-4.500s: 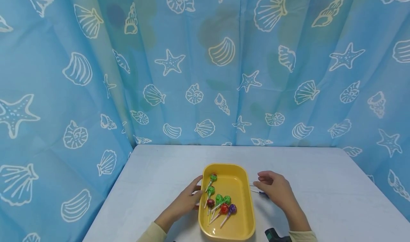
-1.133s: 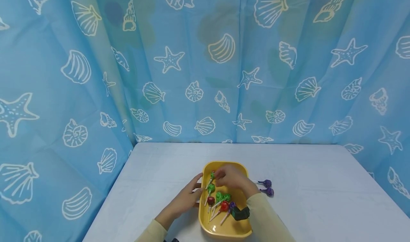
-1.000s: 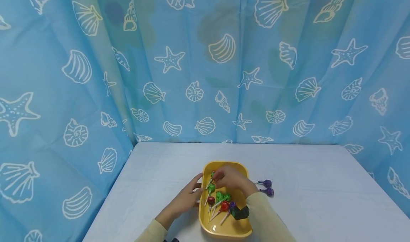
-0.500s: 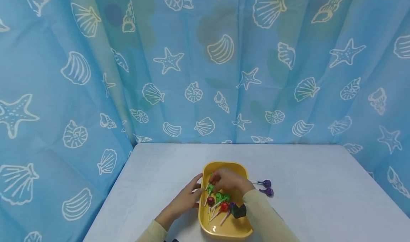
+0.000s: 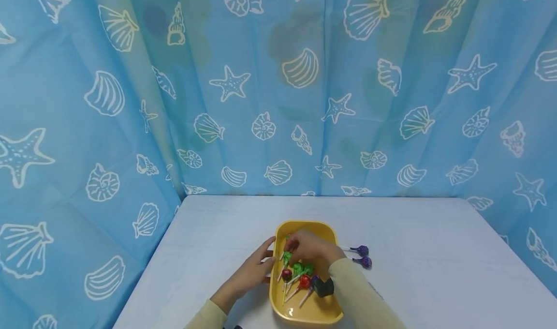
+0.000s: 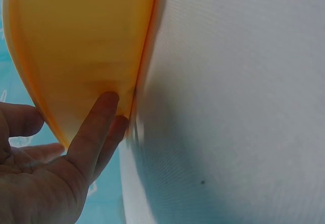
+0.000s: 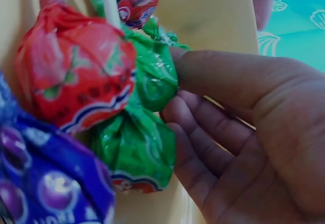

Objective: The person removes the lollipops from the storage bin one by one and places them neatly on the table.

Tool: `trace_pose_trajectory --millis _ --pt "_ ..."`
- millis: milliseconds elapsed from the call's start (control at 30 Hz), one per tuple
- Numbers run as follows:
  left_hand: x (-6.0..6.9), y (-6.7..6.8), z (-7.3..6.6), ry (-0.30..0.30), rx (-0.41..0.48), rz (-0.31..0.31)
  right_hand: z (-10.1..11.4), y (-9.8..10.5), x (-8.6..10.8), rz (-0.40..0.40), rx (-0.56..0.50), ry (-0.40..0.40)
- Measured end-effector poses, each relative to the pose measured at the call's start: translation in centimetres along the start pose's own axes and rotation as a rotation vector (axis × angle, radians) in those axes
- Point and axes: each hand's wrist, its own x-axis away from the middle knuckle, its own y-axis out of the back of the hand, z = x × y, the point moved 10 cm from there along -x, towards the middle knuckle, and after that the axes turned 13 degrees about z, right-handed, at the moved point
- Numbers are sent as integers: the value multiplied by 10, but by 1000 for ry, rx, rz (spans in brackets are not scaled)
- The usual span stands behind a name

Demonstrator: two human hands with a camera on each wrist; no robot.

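A yellow tray (image 5: 324,312) stands on the table with several wrapped lollipops inside. My left hand (image 5: 252,271) rests against its left side; in the left wrist view, straight fingertips touch the outer wall. My right hand (image 5: 310,247) is inside the tray, its fingers bent beside a green lollipop (image 5: 287,257). Close by lie two more green lollipops (image 7: 137,153), a red one (image 5: 305,281), a dark red one (image 5: 286,274) and a purple one (image 7: 51,173). In the right wrist view, the green wrappers partly hide my fingertips, so a grip cannot be made out.
Two purple lollipops (image 5: 363,262) lie on the white table (image 5: 426,261) just right of the tray. A blue shell-patterned curtain (image 5: 261,101) hangs behind and at the sides. My right sleeve (image 5: 361,290) crosses the tray's right rim.
My right hand has gone from the table right of the tray into it, then slightly left and down. A second purple lollipop now shows on the table. My left hand stays put.
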Motion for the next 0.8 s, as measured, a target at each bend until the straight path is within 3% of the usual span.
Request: trace_pose_trajectory --millis 600,800 --pt "0 0 5 8 6 -5 -4 16 12 -106 16 -10" --pt "-1 1 4 5 4 -10 -9 26 18 -186 31 -35"
